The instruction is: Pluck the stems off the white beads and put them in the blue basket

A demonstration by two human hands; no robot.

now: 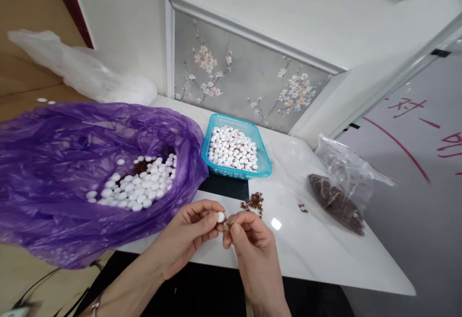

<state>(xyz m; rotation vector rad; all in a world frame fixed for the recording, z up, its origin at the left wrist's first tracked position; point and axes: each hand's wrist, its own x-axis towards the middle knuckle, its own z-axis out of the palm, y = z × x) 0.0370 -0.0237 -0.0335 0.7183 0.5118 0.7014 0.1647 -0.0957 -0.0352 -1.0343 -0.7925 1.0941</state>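
Note:
Between the thumb and fingers of my left hand (197, 230) is a small white ball (221, 217). My right hand (255, 247) meets it fingertip to fingertip, closed in a pinch; what it grips is too small to make out. Just beyond the hands, a little heap of reddish-brown bits (254, 202) lies on the white tabletop (335, 259). A blue plastic basket (266, 167) behind them holds many white balls with brown bits among them. To the left, an open purple plastic bag (79, 124) contains loose white balls (151, 182) and some brown bits.
A clear bag of brown material (335, 201) lies at the right, near a few stray bits (303, 208). A flat black piece (227, 186) lies before the basket. Whitish plastic bagging (111, 76) sits at back left. A whiteboard (404, 182) with red writing stands at right.

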